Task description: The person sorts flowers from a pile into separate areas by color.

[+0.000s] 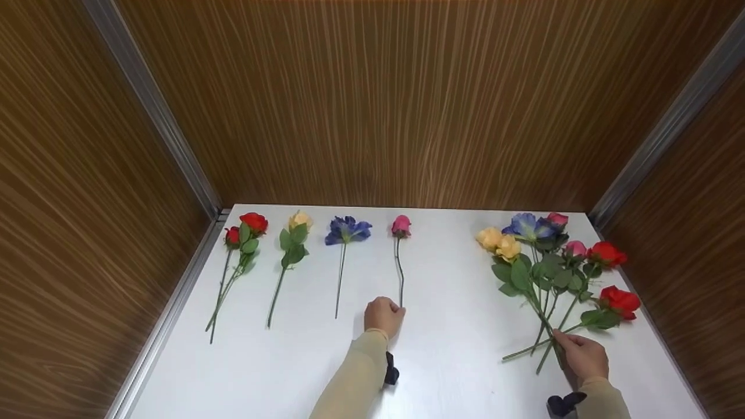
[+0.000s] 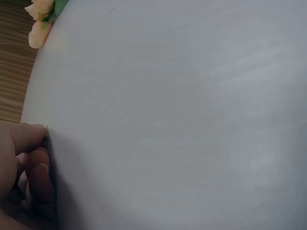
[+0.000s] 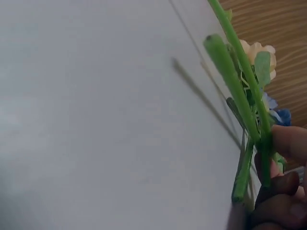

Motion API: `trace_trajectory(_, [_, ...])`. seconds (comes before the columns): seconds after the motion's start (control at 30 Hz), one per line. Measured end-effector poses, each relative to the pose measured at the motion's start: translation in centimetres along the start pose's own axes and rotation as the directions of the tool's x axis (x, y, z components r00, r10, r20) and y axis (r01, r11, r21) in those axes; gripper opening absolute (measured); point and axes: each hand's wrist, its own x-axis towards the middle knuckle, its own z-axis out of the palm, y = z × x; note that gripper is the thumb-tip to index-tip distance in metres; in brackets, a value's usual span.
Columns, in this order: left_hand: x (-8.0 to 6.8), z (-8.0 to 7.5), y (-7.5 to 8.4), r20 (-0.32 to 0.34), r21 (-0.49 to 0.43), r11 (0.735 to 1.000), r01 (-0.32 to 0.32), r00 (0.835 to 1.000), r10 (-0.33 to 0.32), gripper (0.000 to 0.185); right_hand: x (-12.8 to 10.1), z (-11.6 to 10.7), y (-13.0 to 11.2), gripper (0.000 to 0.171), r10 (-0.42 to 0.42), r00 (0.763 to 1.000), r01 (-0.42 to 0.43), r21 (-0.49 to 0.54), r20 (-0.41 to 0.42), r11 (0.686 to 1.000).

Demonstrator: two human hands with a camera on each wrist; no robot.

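A pink rose lies on the white table, its thin stem running down to my left hand. That hand's curled fingers pinch the stem's lower end against the tabletop. At the right lies a loose bunch of flowers: yellow, blue, pink and red blooms with green leaves. My right hand grips the bunch's green stems near their lower ends. In the right wrist view a yellow bloom and a blue bloom show behind the stems.
Left of the pink rose lie a blue flower, a yellow rose and a pair of red roses, side by side. Wood-grain walls enclose the table on three sides. Yellow blooms show in the left wrist view's corner.
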Motion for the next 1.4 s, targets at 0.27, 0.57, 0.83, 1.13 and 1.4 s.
trace_trajectory(0.27, [-0.1,-0.2,0.2,0.025,-0.013,1.000,0.017,1.000,-0.017,0.019,0.3,-0.5,0.3,0.071,0.031,0.998,-0.036,0.076,0.059,0.996])
trace_trajectory(0.57, [-0.2,-0.3,0.3,0.053,-0.025,0.999,0.045,0.998,-0.044,0.018,-0.3,-0.6,0.6,0.060,0.061,0.996,-0.072,0.162,0.071,0.984])
trace_trajectory(0.83, [-0.3,-0.4,0.2,0.046,-0.021,0.999,0.031,0.999,-0.030,0.019,-0.6,-0.6,0.5,0.062,0.005,0.998,-0.016,0.181,0.061,0.983])
trace_trajectory(1.13, [-0.2,-0.2,0.5,0.048,-0.046,0.998,0.030,0.998,-0.028,0.019,-0.5,-1.2,0.8,0.053,-0.007,0.995,-0.020,0.274,0.097,0.962])
trace_trajectory(1.4, [-0.1,-0.3,0.2,0.051,-0.038,0.998,0.049,0.998,-0.047,0.019,-0.4,-1.3,1.0,0.037,-0.018,0.985,-0.046,0.364,0.170,0.930])
